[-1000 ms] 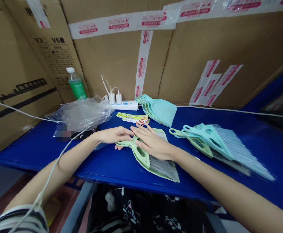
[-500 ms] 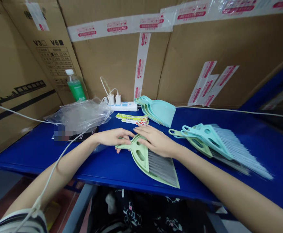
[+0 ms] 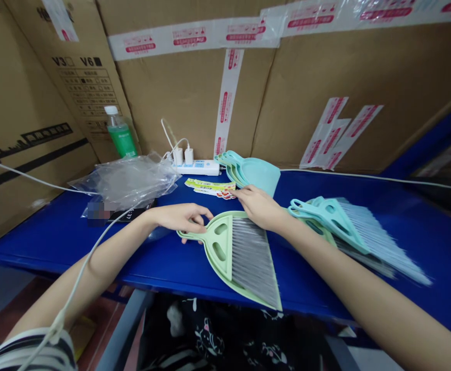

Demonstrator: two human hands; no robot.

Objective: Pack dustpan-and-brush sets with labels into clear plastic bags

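A light green dustpan (image 3: 225,281) lies on the table with a matching green brush (image 3: 250,252) nested on it, its grey bristles facing right. My left hand (image 3: 184,219) grips their handles, thumb on top and fingers curled beneath. Above the dustpan, my right hand (image 3: 258,206) stretches its fingers to the right end of some yellow-and-white printed labels (image 3: 210,186). Its fingertips reach the labels' edge; whether they pinch one is hard to see.
Stacked blue and green dustpans (image 3: 262,172) stand behind my right hand. Several brushes (image 3: 329,221) lie to the right. Clear plastic bags (image 3: 132,180) partly cover a phone (image 3: 122,215) at left, near a green bottle (image 3: 121,135) and a power strip (image 3: 205,167). Cardboard (image 3: 179,93) walls the back.
My right hand has left the brush and moved up to the labels. The dustpan and brush have shifted slightly left and towards me, still in my left hand.
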